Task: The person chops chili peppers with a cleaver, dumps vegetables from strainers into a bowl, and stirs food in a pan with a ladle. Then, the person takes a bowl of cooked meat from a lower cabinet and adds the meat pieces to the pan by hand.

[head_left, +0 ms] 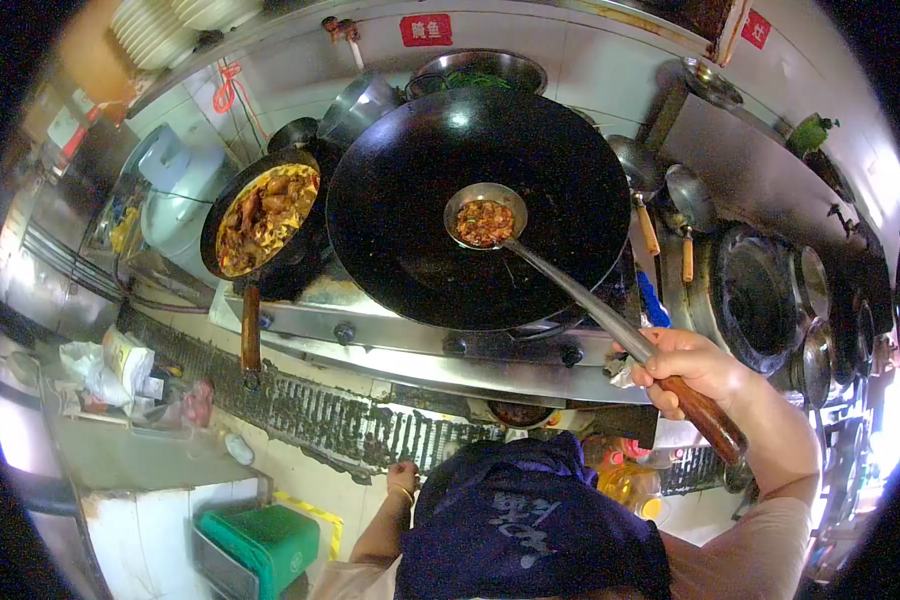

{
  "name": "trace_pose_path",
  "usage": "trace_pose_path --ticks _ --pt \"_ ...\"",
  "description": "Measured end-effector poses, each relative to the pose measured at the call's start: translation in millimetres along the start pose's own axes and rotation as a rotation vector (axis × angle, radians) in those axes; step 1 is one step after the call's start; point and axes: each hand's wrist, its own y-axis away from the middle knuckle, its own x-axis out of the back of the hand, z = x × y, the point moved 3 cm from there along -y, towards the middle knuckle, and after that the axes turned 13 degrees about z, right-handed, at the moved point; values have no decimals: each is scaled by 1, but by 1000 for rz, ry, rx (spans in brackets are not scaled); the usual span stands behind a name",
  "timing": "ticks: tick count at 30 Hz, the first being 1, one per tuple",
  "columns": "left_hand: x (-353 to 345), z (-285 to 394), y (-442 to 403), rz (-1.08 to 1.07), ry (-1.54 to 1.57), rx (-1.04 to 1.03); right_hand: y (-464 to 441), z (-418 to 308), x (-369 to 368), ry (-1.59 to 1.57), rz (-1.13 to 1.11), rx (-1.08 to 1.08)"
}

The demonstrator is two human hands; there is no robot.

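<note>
My right hand (685, 370) is wrapped round the handle of a long ladle (580, 292) where the metal shaft meets the wood. The ladle's bowl hangs over the large black wok (390, 250), holding a reddish-brown chunky sauce (484, 222). Apart from some dark sheen, the wok's inside shows no food. My left hand (402, 478) is low beside the dark apron (510, 520), fingers curled, with nothing visible in them. Left of the wok, a wooden-handled pan (251, 330) contains browned meat pieces and yellow strips (268, 218).
A steel stove front with knobs (455, 346) runs below the wok. Wooden-handled pans (688, 200) stand at the right. Behind is a steel bowl of greens (478, 80). A gas cylinder (175, 205) is at the left, a green bin (265, 545) at lower left, oil bottles (630, 485) below.
</note>
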Motion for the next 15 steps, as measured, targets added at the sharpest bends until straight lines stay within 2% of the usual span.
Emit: trace_pose_path --ticks 5,9,15 --pt "0 -4 -4 6 18 4 -1 0 0 27 0 10" --pt "5 0 1 55 -121 -116 0 -3 -2 42 25 4" --pt "6 -19 -13 -3 -15 1 1 -3 -3 0 28 12"
